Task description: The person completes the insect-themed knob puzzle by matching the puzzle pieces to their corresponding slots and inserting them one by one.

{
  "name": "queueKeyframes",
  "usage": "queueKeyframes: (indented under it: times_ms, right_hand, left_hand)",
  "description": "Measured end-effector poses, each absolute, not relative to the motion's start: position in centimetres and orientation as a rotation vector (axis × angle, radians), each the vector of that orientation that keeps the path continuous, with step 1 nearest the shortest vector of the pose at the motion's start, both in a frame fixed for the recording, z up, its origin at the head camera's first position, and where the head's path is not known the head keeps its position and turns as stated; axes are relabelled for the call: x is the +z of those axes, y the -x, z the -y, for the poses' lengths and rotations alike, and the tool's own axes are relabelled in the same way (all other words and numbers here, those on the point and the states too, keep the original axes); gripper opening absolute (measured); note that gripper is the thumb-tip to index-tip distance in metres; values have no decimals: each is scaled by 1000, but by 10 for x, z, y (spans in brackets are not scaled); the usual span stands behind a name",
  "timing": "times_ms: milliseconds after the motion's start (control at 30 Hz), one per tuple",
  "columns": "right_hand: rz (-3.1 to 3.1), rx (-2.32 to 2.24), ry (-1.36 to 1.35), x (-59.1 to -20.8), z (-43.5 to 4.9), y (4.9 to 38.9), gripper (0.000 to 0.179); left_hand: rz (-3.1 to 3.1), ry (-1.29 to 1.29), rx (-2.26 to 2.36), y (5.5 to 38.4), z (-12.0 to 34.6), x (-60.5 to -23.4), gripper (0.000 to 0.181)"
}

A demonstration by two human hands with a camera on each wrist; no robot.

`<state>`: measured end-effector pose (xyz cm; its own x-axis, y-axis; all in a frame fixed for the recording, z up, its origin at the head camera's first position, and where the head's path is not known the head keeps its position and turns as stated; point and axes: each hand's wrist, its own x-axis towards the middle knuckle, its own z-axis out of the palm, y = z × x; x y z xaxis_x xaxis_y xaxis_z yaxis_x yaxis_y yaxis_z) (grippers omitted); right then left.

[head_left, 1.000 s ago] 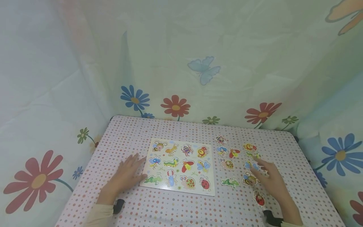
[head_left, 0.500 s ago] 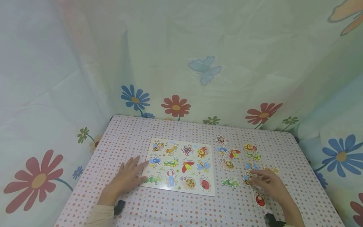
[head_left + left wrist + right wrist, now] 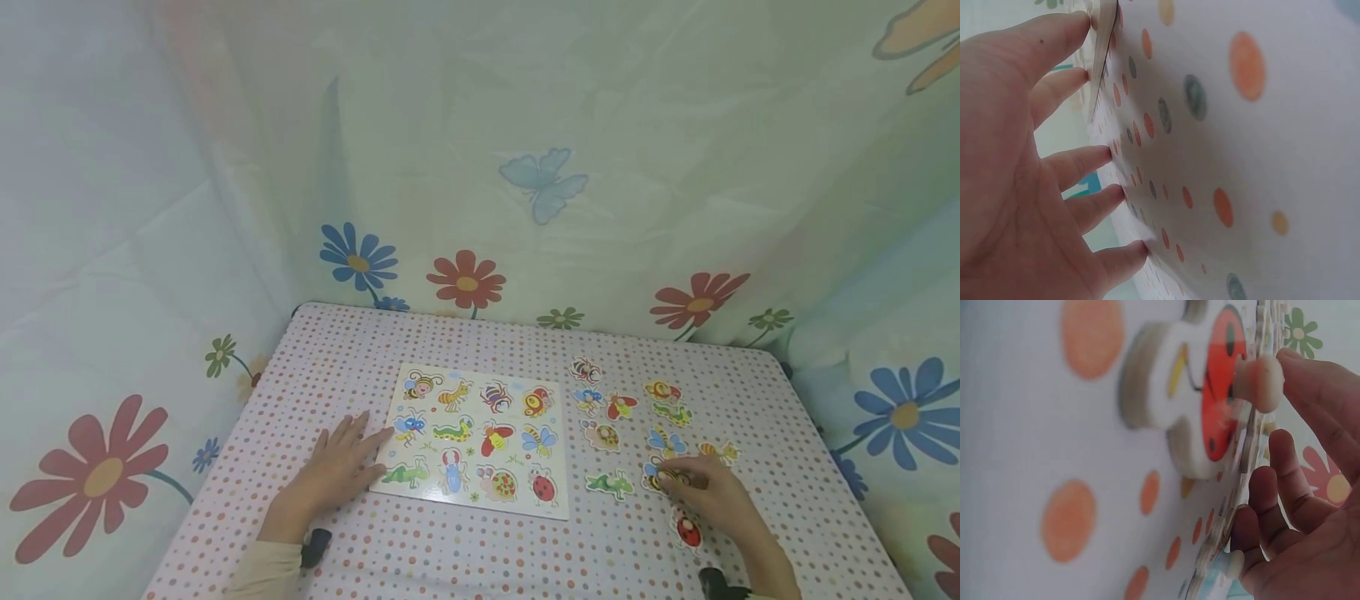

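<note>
My left hand [image 3: 333, 467] lies with spread fingers at the left edge of the puzzle board [image 3: 468, 498], its thumb and a finger touching the rim. In the left wrist view the other fingertips [image 3: 1116, 194] rest on the dotted cloth. My right hand [image 3: 712, 496] pinches a bee puzzle piece [image 3: 651, 477] among the loose pieces; its fingers partly cover the bee. A ladybug piece [image 3: 687, 530] lies just below that hand. In the right wrist view the ladybug's round knob [image 3: 1266, 384] stands in front of the thumb tip and hides the pinch point.
Between board and right hand lie a grasshopper piece [image 3: 609, 482], a snail piece [image 3: 601, 435] and a red firefly piece [image 3: 620, 407]. Farther back are a spider piece [image 3: 585, 369] and a caterpillar piece [image 3: 671, 413]. A dragonfly-like piece [image 3: 666, 441] adjoins the bee. Printed curtains [image 3: 420, 150] surround the table.
My right hand has come down from over the pieces onto the bee piece, its fingers closing together, and the bee has turned slightly. The left hand has barely shifted.
</note>
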<state>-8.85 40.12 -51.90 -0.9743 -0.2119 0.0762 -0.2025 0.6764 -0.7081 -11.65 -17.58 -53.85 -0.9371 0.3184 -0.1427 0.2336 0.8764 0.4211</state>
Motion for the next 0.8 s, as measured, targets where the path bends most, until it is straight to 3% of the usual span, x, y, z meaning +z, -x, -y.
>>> queueKeyframes:
  times_ms: [800]
  right_hand:
    - [-3067, -971, 395, -508, -379, 100, 12]
  left_hand:
    - [-2823, -417, 582, 117, 176, -537, 53]
